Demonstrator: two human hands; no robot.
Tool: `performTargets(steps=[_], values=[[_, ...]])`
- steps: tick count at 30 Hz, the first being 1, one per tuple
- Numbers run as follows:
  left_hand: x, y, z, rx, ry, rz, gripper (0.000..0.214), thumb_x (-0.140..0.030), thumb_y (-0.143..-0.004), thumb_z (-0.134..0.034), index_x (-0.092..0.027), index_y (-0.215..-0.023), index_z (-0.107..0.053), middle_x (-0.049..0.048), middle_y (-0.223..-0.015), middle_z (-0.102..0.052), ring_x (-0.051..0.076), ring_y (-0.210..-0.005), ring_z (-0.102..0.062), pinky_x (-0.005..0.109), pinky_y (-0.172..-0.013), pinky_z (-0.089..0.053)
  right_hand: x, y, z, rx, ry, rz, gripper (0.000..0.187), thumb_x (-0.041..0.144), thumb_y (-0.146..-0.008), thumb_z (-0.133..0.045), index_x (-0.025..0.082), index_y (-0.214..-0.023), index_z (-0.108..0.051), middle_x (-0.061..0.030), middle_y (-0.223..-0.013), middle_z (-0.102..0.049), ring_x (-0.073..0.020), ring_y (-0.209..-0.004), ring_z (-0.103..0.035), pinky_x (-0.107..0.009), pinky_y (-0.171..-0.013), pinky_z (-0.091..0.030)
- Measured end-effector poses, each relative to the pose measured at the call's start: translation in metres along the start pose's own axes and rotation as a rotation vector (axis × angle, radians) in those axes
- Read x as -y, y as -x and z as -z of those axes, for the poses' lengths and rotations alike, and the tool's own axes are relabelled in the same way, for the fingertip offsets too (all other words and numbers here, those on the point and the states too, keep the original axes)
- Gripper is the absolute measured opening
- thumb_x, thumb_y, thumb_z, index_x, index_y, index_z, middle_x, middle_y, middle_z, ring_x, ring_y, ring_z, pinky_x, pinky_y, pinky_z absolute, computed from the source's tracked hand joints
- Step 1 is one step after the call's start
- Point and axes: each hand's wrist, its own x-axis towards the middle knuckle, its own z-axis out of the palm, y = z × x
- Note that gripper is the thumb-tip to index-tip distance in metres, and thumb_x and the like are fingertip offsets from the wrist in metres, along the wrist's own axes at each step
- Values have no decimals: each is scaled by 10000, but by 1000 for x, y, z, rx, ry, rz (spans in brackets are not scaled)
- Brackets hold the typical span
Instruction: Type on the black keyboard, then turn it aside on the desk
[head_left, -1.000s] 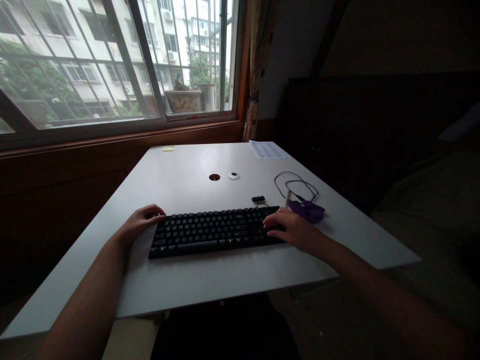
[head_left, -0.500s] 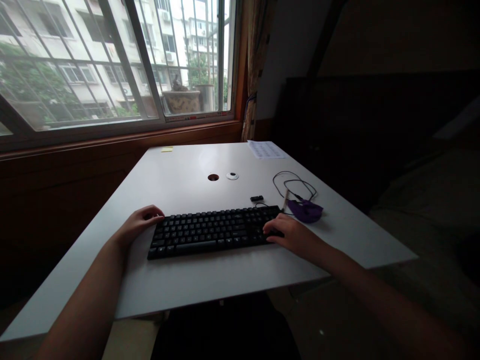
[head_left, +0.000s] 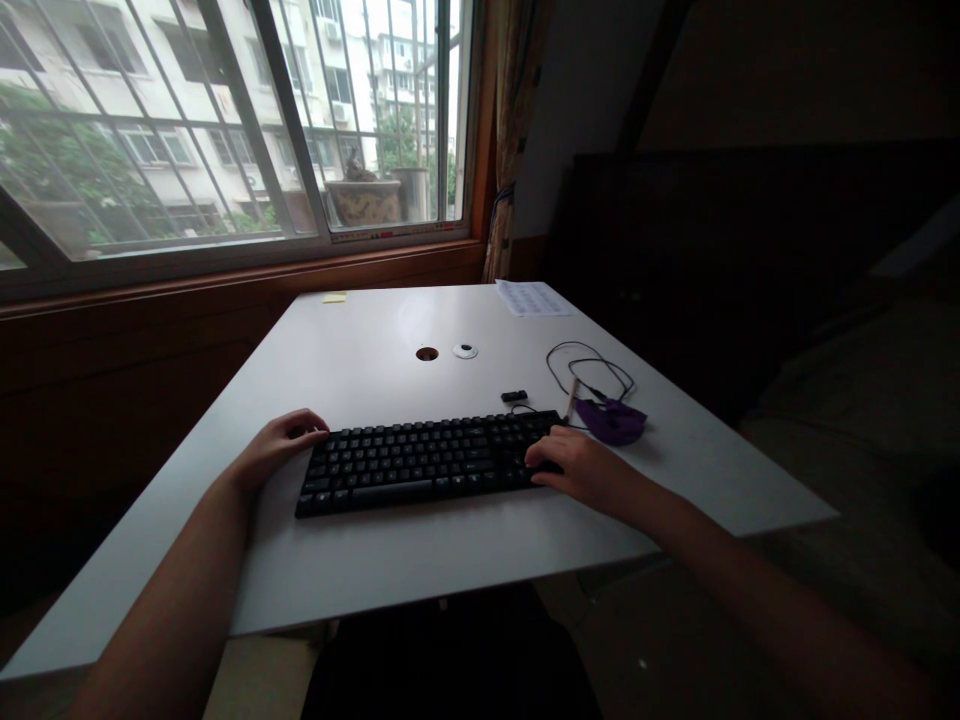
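Note:
A black computer keyboard [head_left: 412, 462] lies on the white desk [head_left: 345, 570], set at a slight slant. Its upper left corner is gripped by my left hand [head_left: 289, 440], whose fingers are bent at the edge. My right hand [head_left: 581, 462] is closed around the right end, with fingers curled over the number keys and the thumb near the front edge. Just behind the keyboard is a small black piece [head_left: 514, 396], too small to name. A crumpled purple cloth [head_left: 611, 420] rests right of my right hand, beside a thin light stick [head_left: 572, 397].
A looped black cable [head_left: 592, 365] lies behind the cloth. Farther back are a round cable hole [head_left: 427, 354], a white round cover [head_left: 465, 351], printed sheets [head_left: 534, 299] and a yellow note [head_left: 334, 298]. A barred window [head_left: 225, 130] stands beyond the desk.

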Motion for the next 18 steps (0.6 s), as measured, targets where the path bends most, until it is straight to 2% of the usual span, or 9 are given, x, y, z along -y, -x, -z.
performTargets(steps=[5,11,14,16,18], values=[[-2,0,0,6,12,3,352,-541,-833,-707,-208,-947,-704,39,-903,-701,234,-878,-641,330,-772,-492,-5,2,-4,4,24,49,206,118,-788,-795,199,-937,-679,-29,-921,-745,-228,-883,-626,-373,-813,-489],[1,-1,0,2,14,4,346,-535,-830,-710,-211,-951,-713,36,-892,-706,232,-872,-644,330,-776,-489,0,12,-11,-95,45,64,191,141,-855,-734,211,-1022,-674,-45,-953,-734,-243,-905,-625,-418,-839,-510],[2,-1,0,3,11,-5,349,-539,-834,-702,-209,-950,-715,42,-896,-707,238,-877,-646,335,-777,-492,5,25,-18,-211,8,65,309,183,-925,-663,238,-1224,-610,-78,-1150,-694,-260,-1052,-611,-471,-951,-507],[2,-1,0,3,6,-10,345,-537,-836,-701,-212,-951,-717,43,-902,-709,238,-880,-647,332,-776,-494,7,35,-22,-291,-10,45,403,215,-955,-624,262,-1345,-537,-108,-1351,-594,-278,-1197,-563,-505,-1025,-483],[2,-1,0,2,5,-6,342,-535,-836,-701,-215,-952,-717,41,-901,-709,237,-878,-649,329,-771,-496,7,44,-23,-312,-25,36,448,224,-973,-585,279,-1407,-489,-119,-1454,-508,-286,-1288,-513,-524,-1067,-464]])
